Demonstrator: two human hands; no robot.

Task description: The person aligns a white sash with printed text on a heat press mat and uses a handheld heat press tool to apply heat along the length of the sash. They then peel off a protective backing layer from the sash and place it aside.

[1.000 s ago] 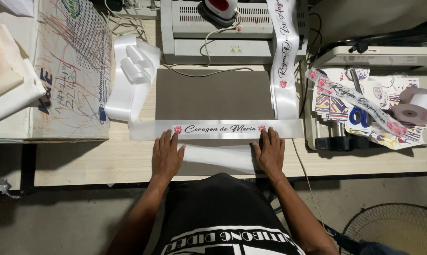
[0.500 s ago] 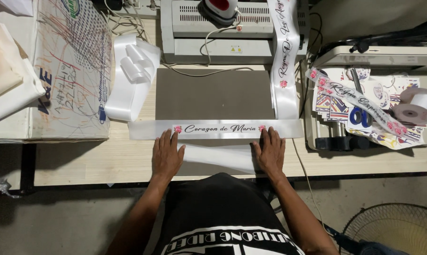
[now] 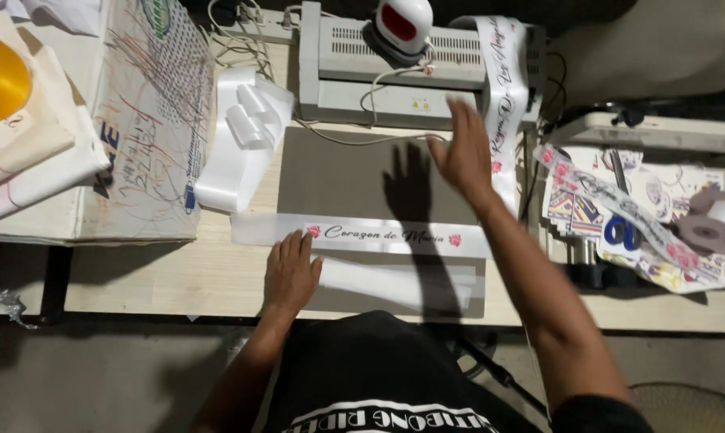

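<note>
Left hand [image 3: 290, 273], fingers flat and spread, presses on the near edge of the printed white ribbon [image 3: 362, 235], which lies crosswise over the grey mat [image 3: 354, 180]. Right hand [image 3: 463, 152], open and gripping nothing, hovers blurred above the mat's far right corner, casting a shadow on it. Beyond the mat stands a grey laminator [image 3: 378, 68] bearing a small red-and-white press [image 3: 403, 24]; a second printed ribbon [image 3: 503, 96] hangs over the machine, its upper end cut off. Left of the mat lie loose white ribbon loops [image 3: 238, 136]; right of it, a ribbon roll [image 3: 719, 220], partly cropped.
</note>
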